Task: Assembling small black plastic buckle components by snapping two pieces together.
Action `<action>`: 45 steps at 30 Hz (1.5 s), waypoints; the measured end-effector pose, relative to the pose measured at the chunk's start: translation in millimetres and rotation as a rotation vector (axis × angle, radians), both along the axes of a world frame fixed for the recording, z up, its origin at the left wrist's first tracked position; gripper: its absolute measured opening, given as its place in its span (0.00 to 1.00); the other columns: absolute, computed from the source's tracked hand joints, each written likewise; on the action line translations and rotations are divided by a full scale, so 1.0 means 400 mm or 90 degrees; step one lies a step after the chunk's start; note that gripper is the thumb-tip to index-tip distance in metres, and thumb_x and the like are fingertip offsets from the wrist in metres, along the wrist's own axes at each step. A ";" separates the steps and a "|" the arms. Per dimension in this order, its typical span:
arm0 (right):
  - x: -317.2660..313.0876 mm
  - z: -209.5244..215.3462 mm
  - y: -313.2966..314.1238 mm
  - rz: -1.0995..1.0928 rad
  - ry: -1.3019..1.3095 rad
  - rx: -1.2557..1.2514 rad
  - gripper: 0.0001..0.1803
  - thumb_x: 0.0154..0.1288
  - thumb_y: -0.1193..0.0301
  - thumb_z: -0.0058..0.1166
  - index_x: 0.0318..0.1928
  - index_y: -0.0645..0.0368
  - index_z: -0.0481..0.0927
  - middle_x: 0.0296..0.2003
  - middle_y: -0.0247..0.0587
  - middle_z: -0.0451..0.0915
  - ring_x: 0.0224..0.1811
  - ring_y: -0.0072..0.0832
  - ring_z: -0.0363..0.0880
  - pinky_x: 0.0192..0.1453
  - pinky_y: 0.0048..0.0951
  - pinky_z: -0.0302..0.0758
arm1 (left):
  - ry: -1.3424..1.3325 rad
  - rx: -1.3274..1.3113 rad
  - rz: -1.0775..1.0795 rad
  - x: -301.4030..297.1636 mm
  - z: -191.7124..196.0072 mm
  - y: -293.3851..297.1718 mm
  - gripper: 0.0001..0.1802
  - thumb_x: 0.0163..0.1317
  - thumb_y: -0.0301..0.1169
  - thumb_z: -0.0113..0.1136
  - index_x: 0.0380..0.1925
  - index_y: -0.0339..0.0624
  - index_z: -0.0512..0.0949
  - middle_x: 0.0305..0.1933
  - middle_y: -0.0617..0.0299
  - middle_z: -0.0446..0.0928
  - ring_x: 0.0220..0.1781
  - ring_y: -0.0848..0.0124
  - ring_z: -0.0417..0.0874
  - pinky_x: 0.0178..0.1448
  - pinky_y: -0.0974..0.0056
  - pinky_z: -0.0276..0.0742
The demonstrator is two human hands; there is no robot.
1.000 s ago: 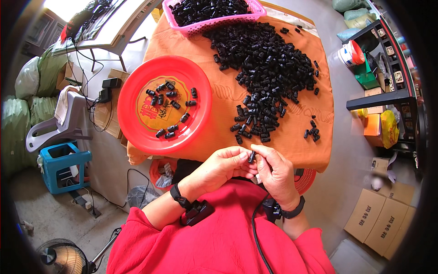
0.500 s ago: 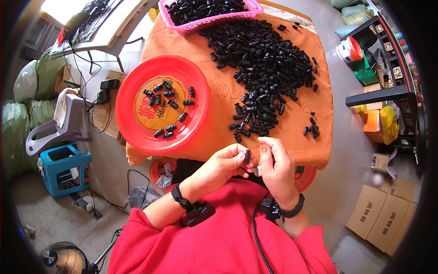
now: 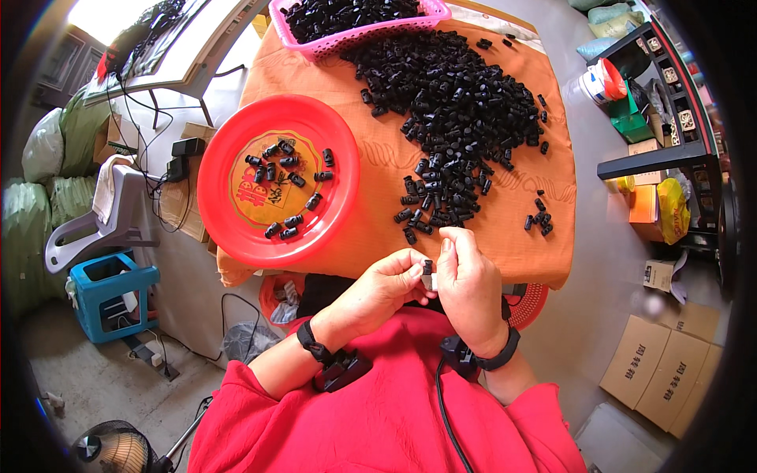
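Observation:
My left hand [image 3: 388, 285] pinches a small black plastic cord lock [image 3: 427, 266] upright between thumb and fingertips, just off the table's near edge. Pressed close beside it, my right hand [image 3: 471, 288] has its fingers curled. A small whitish piece [image 3: 429, 281] shows between the two hands, below the cord lock; its kind is unclear, but it seems to sit in my right fingers. To the left, a red round tray [image 3: 319, 225] bears several scattered cord locks. A large heap of black cord locks [image 3: 465, 118] spreads over the orange cloth beyond my hands.
A pink basket [image 3: 359, 35] full of black pieces stands at the table's far edge. The orange cloth [image 3: 386, 248] covers the table. A few loose pieces [image 3: 540, 221] lie at right. A blue stool [image 3: 114, 296] stands left, a dark shelf [image 3: 662, 162] and cardboard boxes [image 3: 662, 370] right.
My right hand has moved slightly left, against my left fingers, bringing the whitish piece up to the cord lock. My left hand stays nearly in place.

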State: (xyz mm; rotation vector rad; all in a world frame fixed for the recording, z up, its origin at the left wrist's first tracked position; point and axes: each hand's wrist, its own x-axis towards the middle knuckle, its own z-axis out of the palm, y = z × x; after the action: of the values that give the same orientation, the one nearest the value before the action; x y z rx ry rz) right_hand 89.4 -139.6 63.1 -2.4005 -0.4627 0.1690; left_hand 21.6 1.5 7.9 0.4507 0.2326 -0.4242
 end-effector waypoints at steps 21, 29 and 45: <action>-0.006 -0.007 0.002 -0.024 0.030 -0.006 0.07 0.74 0.73 0.48 0.47 0.60 0.77 0.21 0.50 0.79 0.22 0.43 0.82 0.25 0.40 0.74 | -0.004 -0.003 0.004 -0.004 -0.010 0.000 0.10 0.71 0.35 0.56 0.45 0.42 0.74 0.43 0.62 0.78 0.46 0.71 0.78 0.55 0.64 0.73; -0.004 -0.008 0.000 -0.033 0.063 0.010 0.08 0.73 0.72 0.48 0.47 0.61 0.76 0.21 0.50 0.80 0.23 0.44 0.82 0.26 0.43 0.75 | -0.009 -0.008 -0.007 -0.007 -0.014 0.001 0.09 0.76 0.33 0.50 0.47 0.40 0.72 0.45 0.61 0.77 0.47 0.71 0.78 0.56 0.64 0.73; -0.003 -0.014 0.001 -0.049 0.122 0.049 0.11 0.72 0.73 0.45 0.50 0.62 0.73 0.24 0.55 0.81 0.27 0.52 0.82 0.30 0.48 0.76 | -0.007 0.009 0.038 -0.011 -0.014 -0.008 0.08 0.73 0.34 0.54 0.46 0.42 0.73 0.44 0.61 0.78 0.47 0.69 0.77 0.55 0.63 0.71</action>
State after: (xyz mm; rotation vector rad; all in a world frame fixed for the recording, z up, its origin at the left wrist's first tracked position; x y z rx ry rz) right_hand 88.2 -139.4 57.7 -2.2946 -0.2827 0.3376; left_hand 17.2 -1.7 2.2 0.4586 0.2373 -0.3624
